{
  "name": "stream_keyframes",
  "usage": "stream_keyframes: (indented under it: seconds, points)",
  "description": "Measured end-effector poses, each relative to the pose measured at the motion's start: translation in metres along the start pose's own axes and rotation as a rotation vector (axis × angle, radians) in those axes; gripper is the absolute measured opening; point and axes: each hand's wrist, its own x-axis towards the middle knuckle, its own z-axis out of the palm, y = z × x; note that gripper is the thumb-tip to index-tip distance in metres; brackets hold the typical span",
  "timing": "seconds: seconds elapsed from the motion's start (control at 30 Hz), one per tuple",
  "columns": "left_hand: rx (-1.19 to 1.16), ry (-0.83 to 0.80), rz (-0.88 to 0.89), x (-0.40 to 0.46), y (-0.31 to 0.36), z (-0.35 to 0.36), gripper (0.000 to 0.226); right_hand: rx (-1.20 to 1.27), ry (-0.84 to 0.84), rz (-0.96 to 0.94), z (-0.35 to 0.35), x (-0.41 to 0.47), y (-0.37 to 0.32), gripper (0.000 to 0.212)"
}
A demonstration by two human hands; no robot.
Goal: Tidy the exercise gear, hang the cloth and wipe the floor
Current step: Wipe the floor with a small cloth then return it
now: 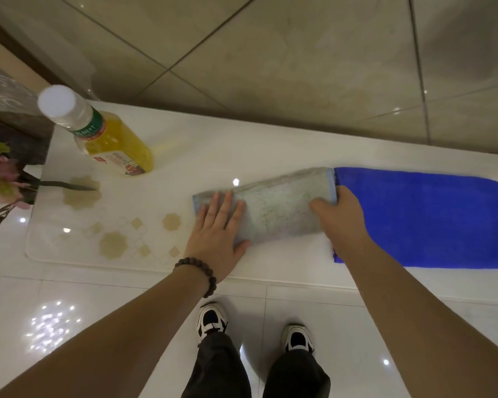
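A pale grey-green speckled cloth (279, 208), folded into a long strip, lies on the white counter (213, 145) under the left hand's (217, 234) flat, spread fingers, its far end pinched by the right hand (338, 216) beside a blue towel (420, 216).

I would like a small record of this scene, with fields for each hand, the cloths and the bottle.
left hand: flat, fingers straight, pressing on grey cloth
right hand: grips the grey cloth's right end
blue cloth: lies flat, right of the grey cloth
bottle: yellow liquid, white cap, far left
surface: white counter
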Motion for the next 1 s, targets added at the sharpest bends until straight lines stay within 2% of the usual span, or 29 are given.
stream_keyframes:
  seconds: [0.13, 0.37, 0.4, 0.47, 0.53, 0.57, 0.7, 0.8, 0.87, 1.0]
  points:
    - [-0.027, 0.048, -0.089, -0.006, 0.004, 0.000, 0.076, 0.063, -0.045, -0.157, 0.021, -0.038, -0.018, 0.010]
    - [-0.059, 0.055, -0.306, -0.039, -0.033, -0.001, 0.076, 0.040, -0.177, -0.459, 0.119, -0.080, -0.012, 0.014]
    - [-0.061, 0.050, -0.316, -0.043, -0.040, 0.000, 0.075, 0.000, -0.219, -0.498, 0.133, -0.081, -0.004, 0.015]
    - [-0.055, 0.045, -0.329, -0.052, -0.050, 0.003, 0.071, -0.259, -0.286, -0.601, 0.157, -0.077, 0.019, 0.026]
    - [-0.057, 0.034, -0.336, -0.059, -0.057, 0.004, 0.067, -0.511, -0.257, -0.715, 0.167, -0.075, 0.038, 0.046]
    - [-0.066, 0.028, -0.338, -0.062, -0.060, 0.004, 0.067, -0.552, -0.241, -0.741, 0.168, -0.076, 0.039, 0.052]
    - [-0.163, 0.058, -0.378, -0.074, -0.067, 0.001, 0.068, -0.545, -0.176, -0.769, 0.161, -0.077, 0.029, 0.057]
    - [-0.218, 0.086, -0.399, -0.078, -0.070, -0.001, 0.071, -0.716, -0.052, -0.785, 0.157, -0.066, 0.022, 0.056]
    - [-0.272, 0.113, -0.406, -0.080, -0.070, -0.001, 0.069, -0.833, -0.036, -0.752, 0.158, -0.056, 0.020, 0.061]
    - [-0.398, 0.276, -0.435, -0.081, -0.064, -0.004, 0.054, -0.687, 0.033, -0.628, 0.154, -0.040, 0.014, 0.058]
